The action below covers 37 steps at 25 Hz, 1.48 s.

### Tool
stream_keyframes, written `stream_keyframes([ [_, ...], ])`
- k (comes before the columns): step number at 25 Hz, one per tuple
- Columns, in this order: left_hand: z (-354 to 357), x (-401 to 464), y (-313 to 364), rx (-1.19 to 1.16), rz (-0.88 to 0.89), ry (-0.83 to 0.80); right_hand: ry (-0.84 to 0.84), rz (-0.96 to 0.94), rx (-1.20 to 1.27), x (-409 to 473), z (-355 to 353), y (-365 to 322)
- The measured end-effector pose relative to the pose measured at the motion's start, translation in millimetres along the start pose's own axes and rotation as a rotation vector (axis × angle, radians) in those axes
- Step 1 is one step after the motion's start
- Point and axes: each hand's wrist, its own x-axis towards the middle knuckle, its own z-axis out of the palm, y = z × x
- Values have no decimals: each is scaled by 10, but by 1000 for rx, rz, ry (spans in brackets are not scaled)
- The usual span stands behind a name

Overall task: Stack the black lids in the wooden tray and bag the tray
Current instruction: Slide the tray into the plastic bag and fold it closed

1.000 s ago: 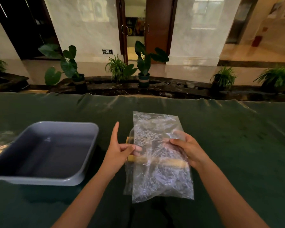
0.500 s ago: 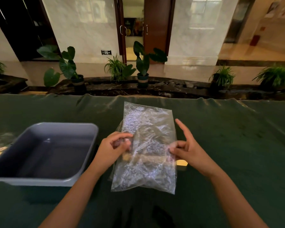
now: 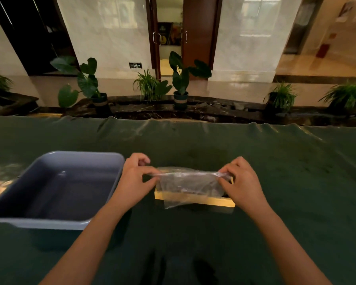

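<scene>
A clear plastic bag (image 3: 188, 185) is stretched flat between both hands, low over the wooden tray (image 3: 212, 200). My left hand (image 3: 137, 178) pinches the bag's left edge and my right hand (image 3: 239, 183) pinches its right edge. The tray rests on the green cloth, its pale front wall showing below the bag, whose lower flap hangs over that wall. The tray's inside looks dark through the plastic; I cannot make out separate black lids.
A grey plastic tub (image 3: 55, 190) stands on the green tablecloth (image 3: 296, 182) just left of my left hand. The table's far edge runs across the view, with potted plants (image 3: 180, 79) and a rock bed beyond it.
The bag stood upright between my hands before; now it is lowered and pulled out sideways over the tray. Both hands moved apart to the bag's ends, and the tray's front wall is uncovered.
</scene>
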Motion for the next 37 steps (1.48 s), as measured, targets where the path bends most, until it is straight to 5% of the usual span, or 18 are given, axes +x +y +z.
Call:
stream_keyframes([
  [4,-58,3,126,-157,-1,-125,-314,-120,-202,-29,-7,-8],
  [7,-28,17,324,-116,68,-208,-563,-100,-23,19,40,-185],
  [9,39,25,373,-103,74,-168,-530,-75,79,42,126,-247],
  [13,88,-93,374,-347,-214,169,-259,263,407,28,240,-221],
  [16,263,-186,402,-598,-402,35,-145,441,730,10,326,-269],
  [20,378,-177,353,-1048,-664,-130,-210,637,1092,-1,414,-330],
  [22,410,-199,272,-1101,-621,-38,-225,735,1176,-2,430,-292],
  [27,380,-305,187,-749,-153,92,-191,909,1152,-35,496,-276],
  [31,265,-274,156,-370,24,-65,-240,754,1153,-71,514,-281],
  [35,246,-257,133,-464,76,-111,-252,346,978,-92,416,-314],
  [37,214,-247,104,-565,0,-157,-417,254,1021,-103,309,-261],
])
